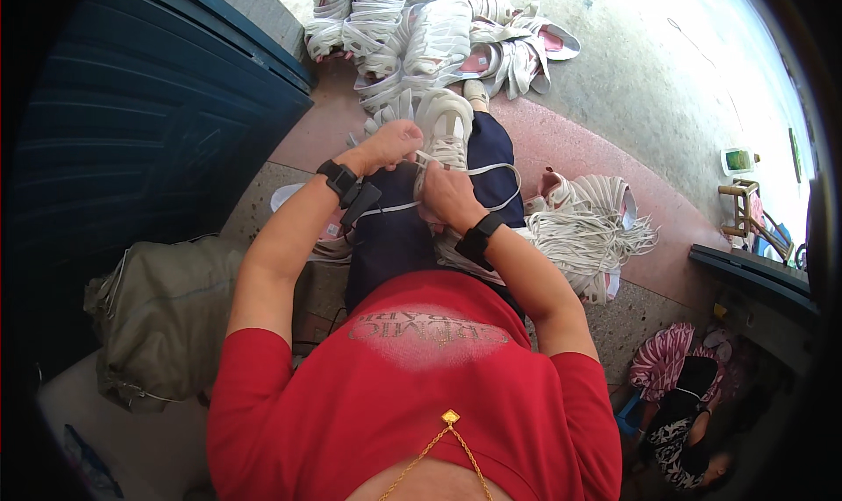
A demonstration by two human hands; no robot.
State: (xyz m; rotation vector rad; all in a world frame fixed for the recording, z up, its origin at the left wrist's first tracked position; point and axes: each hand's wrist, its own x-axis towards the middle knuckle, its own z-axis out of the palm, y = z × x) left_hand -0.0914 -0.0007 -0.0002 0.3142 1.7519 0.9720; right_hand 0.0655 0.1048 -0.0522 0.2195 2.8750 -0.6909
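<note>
We count one white shoe (445, 120) between two dark-trousered legs (494, 155). Our left hand (391, 146) has its fingers pinched together on a white lace (519, 183); our right hand (452, 196) curls its fingers against the shoe, and we cannot tell what they grip. One fanned bundle (588, 225) lies rightward; one heap of uppers (437, 43), uncountable, lies ahead.

Shoe workshop; white uppers (438, 41) bundled on floor (605, 71)

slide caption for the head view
Left hand and right hand at the laces of a white shoe, pale uppers piled beyond.
</note>
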